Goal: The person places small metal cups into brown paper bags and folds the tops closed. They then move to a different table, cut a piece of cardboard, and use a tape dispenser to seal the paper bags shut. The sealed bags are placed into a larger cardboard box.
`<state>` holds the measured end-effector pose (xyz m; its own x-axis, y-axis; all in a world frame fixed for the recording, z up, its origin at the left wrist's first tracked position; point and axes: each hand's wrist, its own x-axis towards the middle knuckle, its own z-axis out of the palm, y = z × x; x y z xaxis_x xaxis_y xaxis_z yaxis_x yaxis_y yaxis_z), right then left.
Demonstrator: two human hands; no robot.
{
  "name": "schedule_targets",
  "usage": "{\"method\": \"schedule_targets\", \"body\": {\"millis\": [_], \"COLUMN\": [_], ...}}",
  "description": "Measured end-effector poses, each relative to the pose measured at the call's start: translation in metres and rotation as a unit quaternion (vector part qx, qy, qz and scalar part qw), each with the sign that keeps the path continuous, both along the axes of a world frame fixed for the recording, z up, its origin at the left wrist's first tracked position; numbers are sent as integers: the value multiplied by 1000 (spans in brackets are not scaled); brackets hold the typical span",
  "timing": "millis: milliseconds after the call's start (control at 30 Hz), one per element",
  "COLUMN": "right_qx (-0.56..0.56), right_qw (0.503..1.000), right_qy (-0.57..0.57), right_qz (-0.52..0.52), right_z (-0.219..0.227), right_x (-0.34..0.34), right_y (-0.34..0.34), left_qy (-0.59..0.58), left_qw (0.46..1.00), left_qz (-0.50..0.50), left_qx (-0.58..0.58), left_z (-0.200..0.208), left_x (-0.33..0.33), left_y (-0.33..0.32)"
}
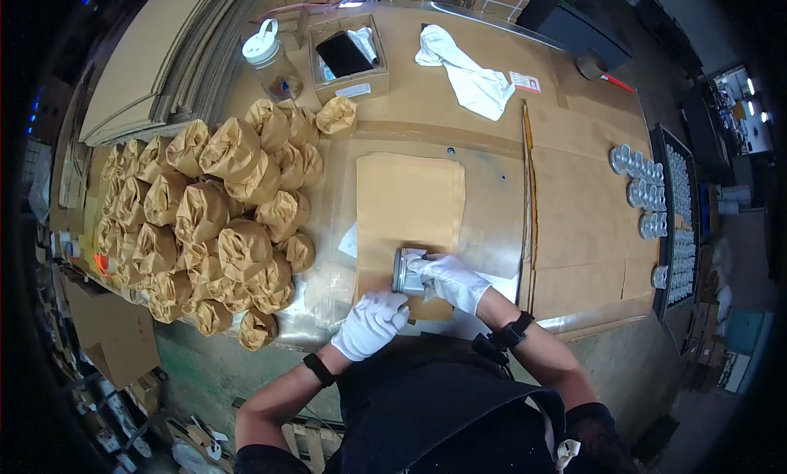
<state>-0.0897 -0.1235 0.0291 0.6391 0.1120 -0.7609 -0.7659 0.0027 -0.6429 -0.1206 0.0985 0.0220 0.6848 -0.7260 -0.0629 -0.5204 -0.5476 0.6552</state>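
A shiny metal cylinder with a wide flanged rim (400,271) lies on its side over brown kraft paper, near the table's front edge. My white-gloved right hand (456,282) grips it from the right, fingers over its body. Close to the lower end of the rim is my gloved left hand (370,325), its fingers curled inward; whether they hold the rim or a paper edge is hidden. A stack of kraft paper sheets (410,197) extends away from me beneath the part. A sheet end (430,309) shows below the cylinder.
Many paper-wrapped bundles (202,213) crowd the left side. Behind them stand cardboard sheets (152,64), a lidded bottle (270,60) and an open box (351,87) with a phone. A white cloth (465,71) lies at the back. Metal cylinders (646,195) stand at right beside a filled tray (679,228).
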Motion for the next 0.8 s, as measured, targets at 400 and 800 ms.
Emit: {"method": "schedule_targets", "body": {"millis": [400, 800], "right_qx": [-509, -516], "right_qw": [644, 647], "right_qy": [-471, -519], "right_qz": [323, 215], "right_z": [24, 3], "right_x": [78, 105], "right_y": [-19, -39], "left_qy": [-255, -240], "left_qw": [959, 967], "left_qz": [84, 66], "left_qx": [91, 53], "left_z": [37, 21], "left_x": [161, 191], "left_y": [-64, -64]}}
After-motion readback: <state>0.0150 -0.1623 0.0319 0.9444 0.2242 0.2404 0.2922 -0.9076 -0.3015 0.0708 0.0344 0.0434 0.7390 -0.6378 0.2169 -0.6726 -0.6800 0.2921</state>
